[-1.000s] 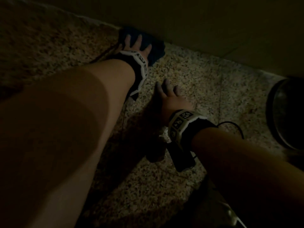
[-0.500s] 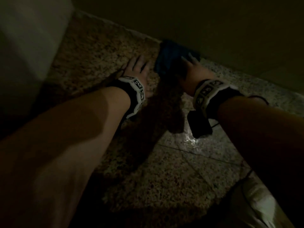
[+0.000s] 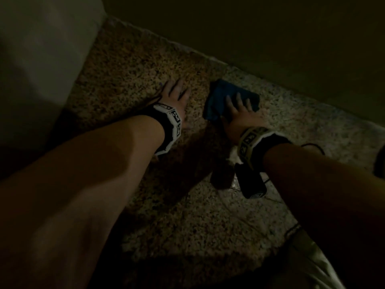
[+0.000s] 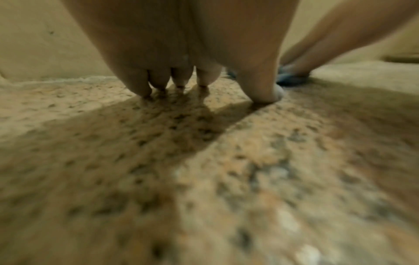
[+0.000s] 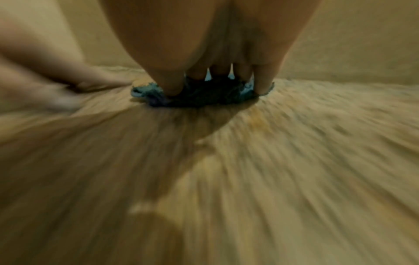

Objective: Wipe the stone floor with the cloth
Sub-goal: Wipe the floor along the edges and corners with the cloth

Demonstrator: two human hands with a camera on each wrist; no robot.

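- The cloth point(image 3: 220, 99) is pressed flat on the stone floor point(image 3: 187, 215) under the spread right hand point(image 3: 239, 115).
- The left hand point(image 3: 175, 97) is laid open on the floor, holding nothing.
- The cloth is judged soft, light and bunchable; best pressed from above.

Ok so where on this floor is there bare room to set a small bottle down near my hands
Bare stone floor shows nearer you, between the two forearms, and beyond the left hand up to the wall edge. It is crowded at the narrow strip between the left hand and the blue cloth under the right hand, and the cloth sits close to the wall.
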